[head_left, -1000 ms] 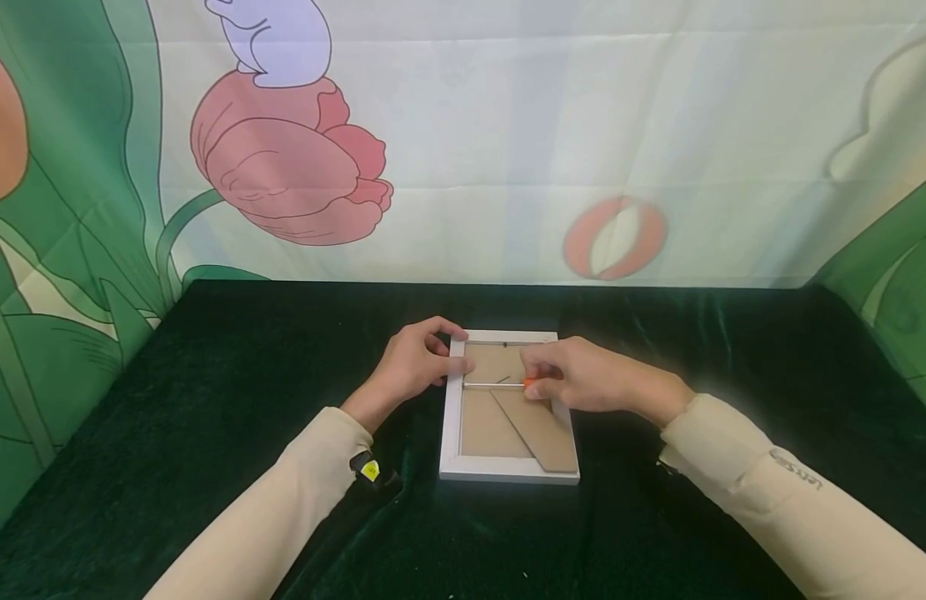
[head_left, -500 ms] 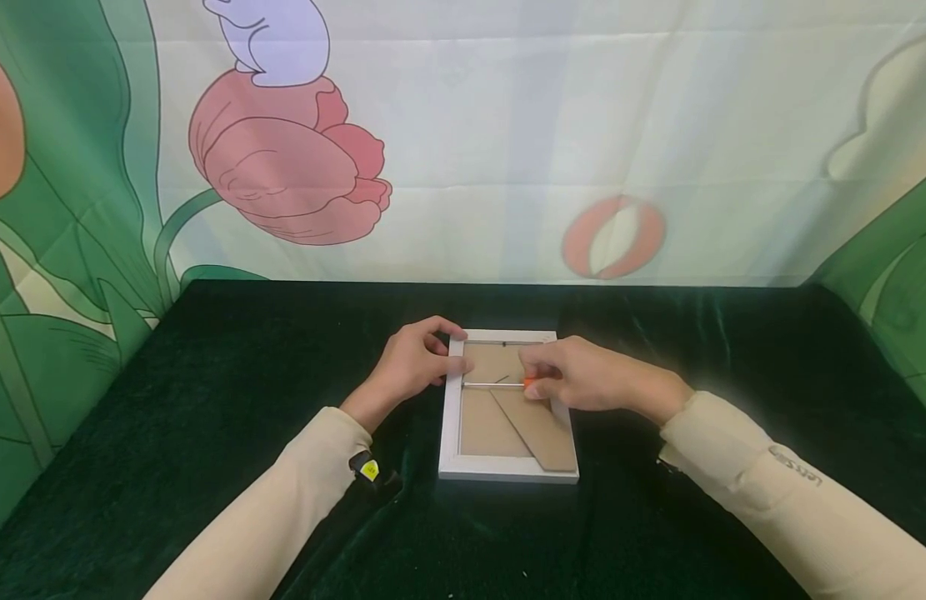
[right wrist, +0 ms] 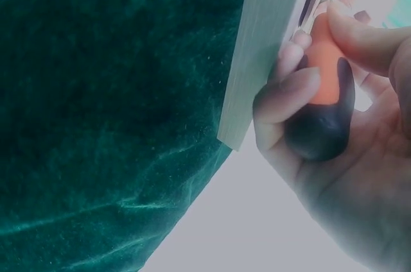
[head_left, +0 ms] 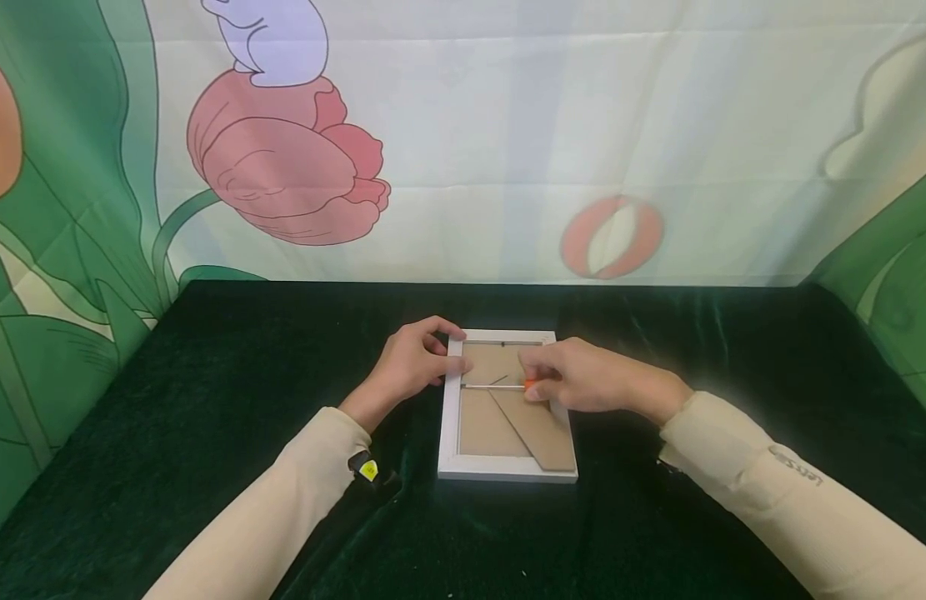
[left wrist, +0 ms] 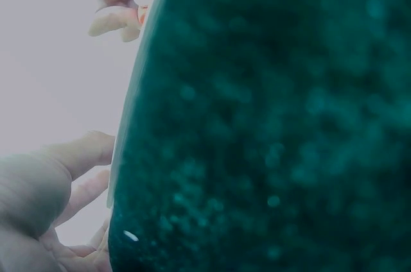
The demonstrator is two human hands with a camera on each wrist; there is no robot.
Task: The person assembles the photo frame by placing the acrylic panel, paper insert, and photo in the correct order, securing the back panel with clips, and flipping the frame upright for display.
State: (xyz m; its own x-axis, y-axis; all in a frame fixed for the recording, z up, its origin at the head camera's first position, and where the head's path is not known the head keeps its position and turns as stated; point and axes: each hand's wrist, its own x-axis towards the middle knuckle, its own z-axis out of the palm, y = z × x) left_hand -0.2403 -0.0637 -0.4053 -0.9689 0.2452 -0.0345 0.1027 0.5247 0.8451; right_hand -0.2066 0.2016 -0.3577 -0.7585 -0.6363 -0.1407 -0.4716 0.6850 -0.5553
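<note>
A white picture frame point(head_left: 450, 425) lies face down, its brown backing board point(head_left: 483, 429) and slanted stand leg point(head_left: 541, 433) showing. My left hand point(head_left: 413, 354) grips its upper left edge, thumb over the border and index finger at the corner. In my right hand point(head_left: 586, 373) is a screwdriver point(right wrist: 327, 70) with an orange and black handle, held by thumb and curled fingers. Its thin metal shaft crosses the board leftward, the tip at the inner left edge of the frame. Most of the handle is hidden by the right hand in the head view.
Dark green velvet cloth point(head_left: 245, 400) covers the table under the frame. Behind it hangs a printed curtain point(head_left: 463, 150) with flowers. A small dark bent tab point(head_left: 498, 380) sticks up from the backing, and another point(head_left: 503, 343) sits at the top inner edge.
Both hands, the screwdriver and the frame hold nearly the same place. The whole head view has shifted very slightly.
</note>
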